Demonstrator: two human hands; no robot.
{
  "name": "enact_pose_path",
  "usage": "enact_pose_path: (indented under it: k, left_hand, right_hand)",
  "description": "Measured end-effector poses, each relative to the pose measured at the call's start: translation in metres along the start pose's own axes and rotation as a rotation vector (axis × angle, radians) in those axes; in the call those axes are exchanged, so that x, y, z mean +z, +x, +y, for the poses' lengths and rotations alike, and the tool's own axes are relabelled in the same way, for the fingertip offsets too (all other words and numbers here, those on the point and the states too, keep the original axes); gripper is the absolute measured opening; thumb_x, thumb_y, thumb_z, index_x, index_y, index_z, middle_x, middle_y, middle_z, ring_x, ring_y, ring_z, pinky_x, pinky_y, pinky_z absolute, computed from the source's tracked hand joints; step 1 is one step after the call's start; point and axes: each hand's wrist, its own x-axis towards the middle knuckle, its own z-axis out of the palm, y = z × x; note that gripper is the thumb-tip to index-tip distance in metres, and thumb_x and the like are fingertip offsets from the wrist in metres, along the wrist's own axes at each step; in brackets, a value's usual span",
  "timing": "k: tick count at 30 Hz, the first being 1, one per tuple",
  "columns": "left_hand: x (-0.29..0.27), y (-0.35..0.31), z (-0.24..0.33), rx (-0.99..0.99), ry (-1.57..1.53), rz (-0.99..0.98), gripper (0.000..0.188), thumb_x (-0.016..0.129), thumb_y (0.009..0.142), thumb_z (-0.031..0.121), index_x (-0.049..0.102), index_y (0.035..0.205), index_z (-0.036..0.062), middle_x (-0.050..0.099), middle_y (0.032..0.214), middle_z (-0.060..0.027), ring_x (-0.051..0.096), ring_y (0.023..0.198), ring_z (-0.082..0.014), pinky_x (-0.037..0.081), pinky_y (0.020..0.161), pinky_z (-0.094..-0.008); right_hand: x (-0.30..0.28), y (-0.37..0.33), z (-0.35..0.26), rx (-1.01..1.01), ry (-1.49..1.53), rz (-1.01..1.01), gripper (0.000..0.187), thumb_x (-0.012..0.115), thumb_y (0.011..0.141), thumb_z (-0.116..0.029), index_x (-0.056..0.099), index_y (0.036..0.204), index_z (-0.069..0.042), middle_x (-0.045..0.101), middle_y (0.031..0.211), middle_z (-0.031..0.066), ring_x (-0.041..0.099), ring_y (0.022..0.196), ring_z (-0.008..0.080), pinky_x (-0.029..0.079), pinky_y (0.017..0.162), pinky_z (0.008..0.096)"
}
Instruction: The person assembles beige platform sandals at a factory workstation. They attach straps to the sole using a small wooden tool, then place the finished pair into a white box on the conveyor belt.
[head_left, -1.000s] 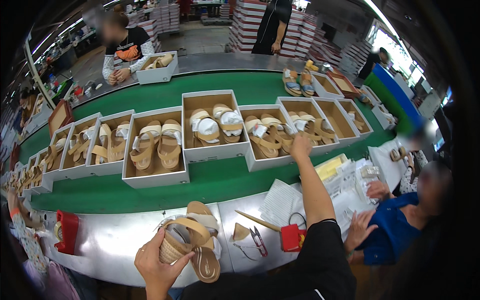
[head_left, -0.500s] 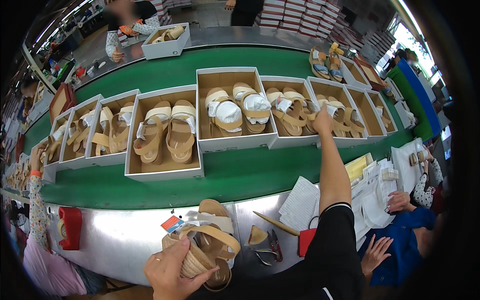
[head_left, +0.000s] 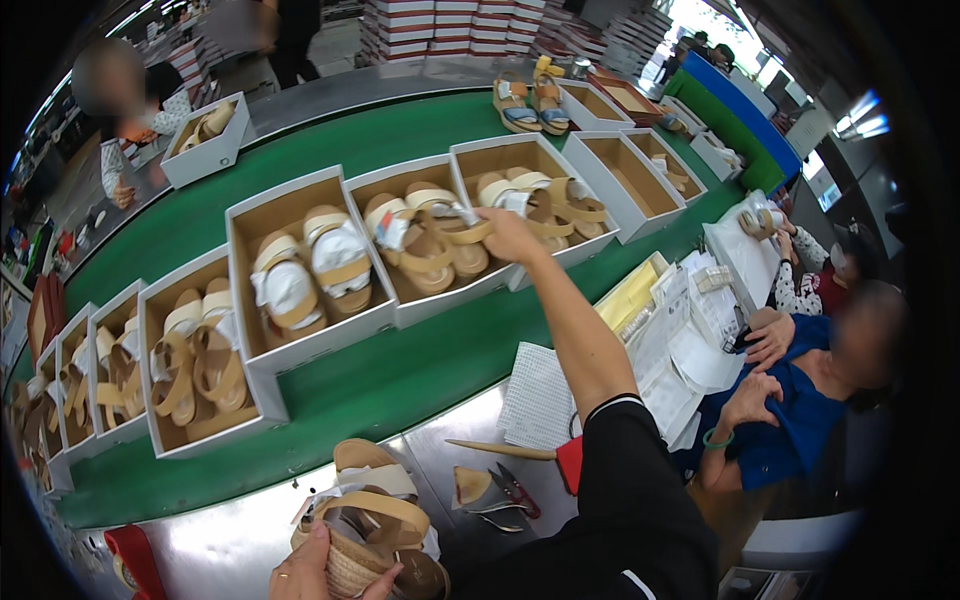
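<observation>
My left hand point(head_left: 303, 572) is closed round a tan wedge sandal point(head_left: 345, 560) with a woven sole, low over the metal table. Directly behind it is a second sandal point(head_left: 365, 455) with a pale strap and white paper stuffing. My right arm stretches over the green conveyor belt point(head_left: 330, 405). At an open white shoebox point(head_left: 440, 300), my right hand point(head_left: 508, 235) pinches the tan strap of one of the sandals point(head_left: 465, 250) in it. Paper fills the sandals point(head_left: 338, 262) in the box to the left, and the box on the right holds another pair point(head_left: 550, 215).
On the metal table point(head_left: 440, 455) lie snips point(head_left: 517, 490), pliers point(head_left: 497, 515), a wooden-handled tool point(head_left: 500, 450), papers point(head_left: 540, 395) and a red tape dispenser point(head_left: 135, 560). A co-worker in blue point(head_left: 790, 390) sits at right. Another person point(head_left: 130, 125) stands across the belt.
The view has turned right, so the boxes sit further left in the picture. My right hand stays at the same box edge; my left hand still grips the sandal.
</observation>
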Motion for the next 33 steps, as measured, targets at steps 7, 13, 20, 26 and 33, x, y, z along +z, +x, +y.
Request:
enact_pose_path:
  k: [7,13,20,26,33]
  left_hand:
    - [0.055,0.021,0.044,0.026,0.058,-0.001,0.074,0.097,0.056,0.032,0.068,0.118,0.0040,0.072,0.097,-0.0153,0.067,0.082,-0.0341,0.054,0.075,-0.0422]
    - [0.090,0.035,0.069,-0.081,0.133,-0.011,0.073,0.097,0.055,0.034,0.069,0.117,0.0060,0.072,0.097,-0.0147,0.067,0.082,-0.0344,0.054,0.074,-0.0419]
    - [0.127,0.034,0.066,-0.178,-0.055,-0.028,0.077,0.093,0.060,0.027,0.062,0.124,-0.0025,0.069,0.114,-0.0186,0.067,0.103,-0.0315,0.051,0.092,-0.0400]
    - [0.150,0.036,0.063,-0.101,-0.071,-0.023,0.087,0.096,0.055,0.035,0.061,0.124,-0.0037,0.069,0.114,-0.0173,0.067,0.102,-0.0301,0.051,0.093,-0.0384]
    - [0.130,0.025,0.031,-0.037,-0.135,0.066,0.081,0.093,0.060,0.038,0.063,0.121,-0.0040,0.066,0.111,-0.0175,0.064,0.097,-0.0331,0.051,0.088,-0.0401]
  right_hand:
    - [0.011,-0.002,-0.013,-0.180,0.051,-0.132,0.040,0.063,0.077,-0.010,0.065,0.116,-0.004,0.068,0.100,0.0253,0.063,0.099,0.0453,0.050,0.088,0.0515]
    - [0.068,0.010,-0.069,-0.249,0.102,-0.275,0.039,0.065,0.077,-0.011,0.062,0.114,0.002,0.064,0.107,0.0243,0.062,0.105,0.0429,0.051,0.090,0.0502]
    - [0.149,0.007,-0.151,-0.193,0.198,-0.216,0.055,0.071,0.077,-0.014,0.056,0.125,0.008,0.059,0.124,0.0244,0.058,0.117,0.0371,0.047,0.101,0.0433]
    - [0.114,-0.034,-0.133,-0.415,0.722,-0.243,0.058,0.067,0.082,-0.019,0.054,0.132,0.006,0.056,0.128,0.0288,0.054,0.121,0.0430,0.044,0.104,0.0438]
    - [-0.026,-0.213,0.030,0.130,0.431,0.012,0.038,0.063,0.094,-0.018,0.061,0.126,0.000,0.067,0.112,0.0207,0.068,0.099,0.0305,0.054,0.086,0.0378]
